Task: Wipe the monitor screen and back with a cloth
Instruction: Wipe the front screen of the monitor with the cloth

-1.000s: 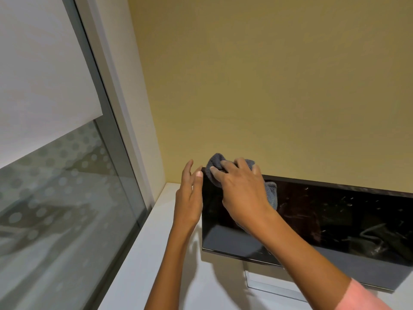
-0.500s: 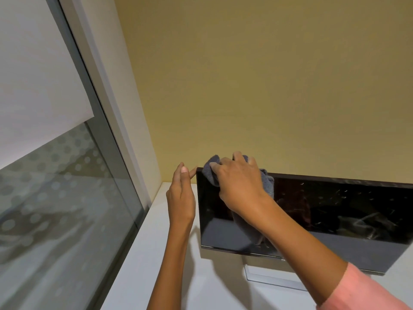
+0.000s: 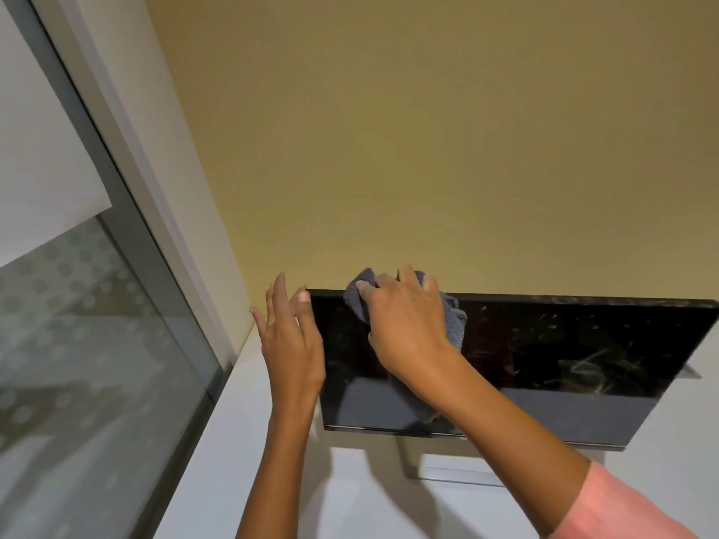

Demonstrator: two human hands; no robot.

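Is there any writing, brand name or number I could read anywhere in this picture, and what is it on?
No text here can be read.
Monitor bottom bezel: a small pale logo, partly hidden by the right hand's forearm and too small to read.
Cloth, wall, window and stand base: no lettering visible; the window shows only a dot pattern.

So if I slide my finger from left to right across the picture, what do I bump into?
Window → left hand → cloth → right hand → smudgy part of the monitor still to be wiped.
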